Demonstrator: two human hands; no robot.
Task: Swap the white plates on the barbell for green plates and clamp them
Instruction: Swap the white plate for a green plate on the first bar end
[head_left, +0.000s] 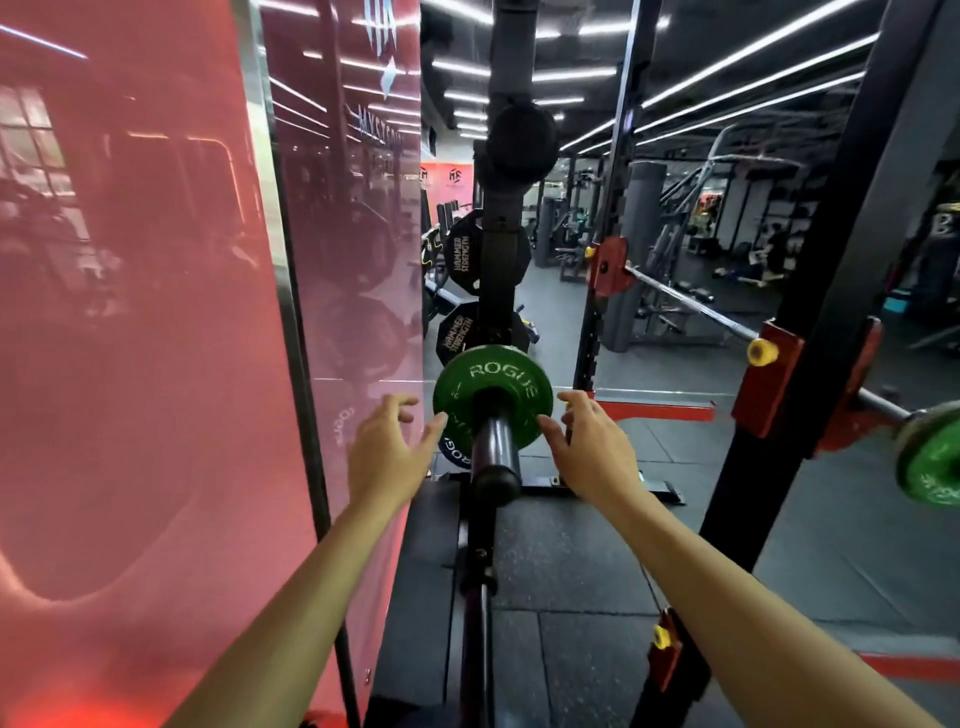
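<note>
A green plate (492, 387) marked ROGUE sits on a thick dark sleeve (494, 451) that points toward me, at the middle of the view. My left hand (384, 452) hovers at the plate's left rim with fingers spread and the thumb tip touching the edge. My right hand (592, 449) is at the right rim, its thumb against the plate's lower right edge and its fingers loosely bent beside it. Neither hand holds anything. A second green plate (930, 460) hangs on the end of a steel barbell (691, 306) at the far right. No white plate or clamp shows.
A blue plate (451, 448) peeks out just behind and below the green one. Black Hammer Strength plates (460, 260) hang on the upright behind. A pink glossy wall panel (156, 338) stands close on the left. Black rack uprights with red hooks (769, 374) stand on the right.
</note>
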